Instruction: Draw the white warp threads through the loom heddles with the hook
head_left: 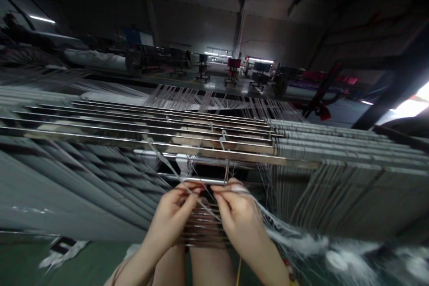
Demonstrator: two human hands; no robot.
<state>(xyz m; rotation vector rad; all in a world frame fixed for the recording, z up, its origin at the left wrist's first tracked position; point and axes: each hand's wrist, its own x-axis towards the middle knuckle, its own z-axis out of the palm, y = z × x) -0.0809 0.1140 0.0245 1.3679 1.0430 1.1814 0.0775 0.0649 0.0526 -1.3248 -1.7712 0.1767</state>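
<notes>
My left hand [177, 203] and my right hand [236, 205] face each other in the middle of the head view, in front of a loom's metal bars [187, 145]. Thumb and fingers of each hand are pinched together around fine thread, too thin and blurred to trace fully. A pale strand [167, 163] slants down from the bars past my left hand. Loose white yarn [268, 216] trails from my right hand toward the lower right. Small pale hooks [223, 136] hang on the bars just above my hands.
Dense grey heddles [335, 187] hang on the right, and a wide sheet of grey threads [67, 187] slopes down on the left. White yarn scraps [63, 254] lie on the green floor. A dark post [395, 85] rises at the right; machines stand in the dim hall behind.
</notes>
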